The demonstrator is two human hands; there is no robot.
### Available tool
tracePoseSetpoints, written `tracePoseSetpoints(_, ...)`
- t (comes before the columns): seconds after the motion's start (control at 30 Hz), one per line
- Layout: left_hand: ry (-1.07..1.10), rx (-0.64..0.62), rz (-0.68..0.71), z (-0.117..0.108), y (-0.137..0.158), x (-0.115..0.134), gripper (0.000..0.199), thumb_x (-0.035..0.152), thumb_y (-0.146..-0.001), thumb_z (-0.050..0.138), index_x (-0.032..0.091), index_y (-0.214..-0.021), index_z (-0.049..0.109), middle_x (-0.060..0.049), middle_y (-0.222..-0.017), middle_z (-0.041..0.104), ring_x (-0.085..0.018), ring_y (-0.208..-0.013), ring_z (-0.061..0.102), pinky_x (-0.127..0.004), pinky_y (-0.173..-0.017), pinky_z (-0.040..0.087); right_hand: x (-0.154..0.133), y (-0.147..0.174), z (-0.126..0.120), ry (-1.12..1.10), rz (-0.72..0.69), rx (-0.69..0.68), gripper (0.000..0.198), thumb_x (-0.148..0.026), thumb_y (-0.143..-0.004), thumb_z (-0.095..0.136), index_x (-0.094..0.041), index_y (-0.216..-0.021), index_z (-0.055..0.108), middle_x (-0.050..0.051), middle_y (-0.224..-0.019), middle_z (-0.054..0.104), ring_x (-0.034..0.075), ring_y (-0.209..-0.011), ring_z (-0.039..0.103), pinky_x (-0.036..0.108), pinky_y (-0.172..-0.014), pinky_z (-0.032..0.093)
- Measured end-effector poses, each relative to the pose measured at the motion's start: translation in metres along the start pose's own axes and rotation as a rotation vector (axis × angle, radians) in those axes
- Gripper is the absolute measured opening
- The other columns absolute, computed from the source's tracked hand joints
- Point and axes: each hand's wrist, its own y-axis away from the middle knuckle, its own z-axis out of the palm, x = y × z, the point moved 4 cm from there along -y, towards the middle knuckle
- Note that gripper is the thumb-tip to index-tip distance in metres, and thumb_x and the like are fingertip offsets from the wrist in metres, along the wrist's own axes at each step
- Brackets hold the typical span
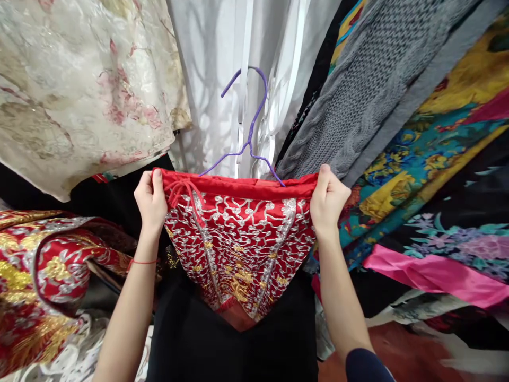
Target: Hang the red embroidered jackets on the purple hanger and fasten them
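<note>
A red skirt [242,233] with silver and gold embroidery is stretched between my hands by its plain red waistband. My left hand [151,199] is closed round the left end of the waistband, beside a tied red drawstring [186,193]. Round the right end, my right hand [328,199] is closed with the thumb on top. The purple wire hanger [251,140] rises from the skirt's waist opening, its hook upward and its lower part hidden inside the skirt. The skirt's lower end falls behind my black clothing.
A cream floral garment [91,90] hangs at the upper left, above a red and gold embroidered garment [55,270]. On the right hang a grey cable-knit garment [377,74] and several colourful floral fabrics. White fabric [207,69] hangs behind the hanger. A pink cloth band [433,276] lies at lower right.
</note>
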Motion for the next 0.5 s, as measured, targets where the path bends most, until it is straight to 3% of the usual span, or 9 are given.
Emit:
tracePoseSetpoints(0.13, -0.024, 0.001, 0.001, 0.005, 0.009, -0.011, 0.057, 0.062, -0.092, 0.054, 0.019, -0.058, 0.036, 0.005, -0.057, 0.029, -0.009, -0.056, 0.025, -0.028, -0.055, 0.023, 0.019, 0.01, 0.017, 0.016, 0.033, 0.009, 0.057, -0.057, -0.1, 0.041, -0.023, -0.059, 0.022, -0.006, -0.056, 0.019, 0.007, -0.052, 0.02, 0.029, -0.054, 0.019)
tracePoseSetpoints(0.33, 0.02, 0.125, -0.022, 0.008, 0.014, -0.012, 0.055, 0.048, -0.093, 0.058, 0.019, -0.056, 0.029, 0.006, -0.055, 0.025, -0.008, -0.054, 0.02, -0.027, -0.052, 0.018, 0.023, 0.017, 0.022, 0.018, 0.102, 0.069, 0.057, -0.057, -0.099, 0.044, -0.023, -0.059, 0.023, -0.006, -0.058, 0.019, 0.007, -0.054, 0.019, 0.028, -0.053, 0.017)
tracePoseSetpoints(0.5, 0.017, 0.128, -0.006, 0.007, 0.013, -0.016, 0.054, 0.044, -0.095, 0.057, 0.018, -0.055, 0.03, 0.006, -0.054, 0.025, -0.008, -0.053, 0.021, -0.027, -0.05, 0.017, 0.023, 0.017, 0.025, 0.025, 0.117, 0.045, 0.055, -0.052, -0.1, 0.046, -0.023, -0.058, 0.023, -0.007, -0.057, 0.019, 0.007, -0.053, 0.019, 0.029, -0.052, 0.017)
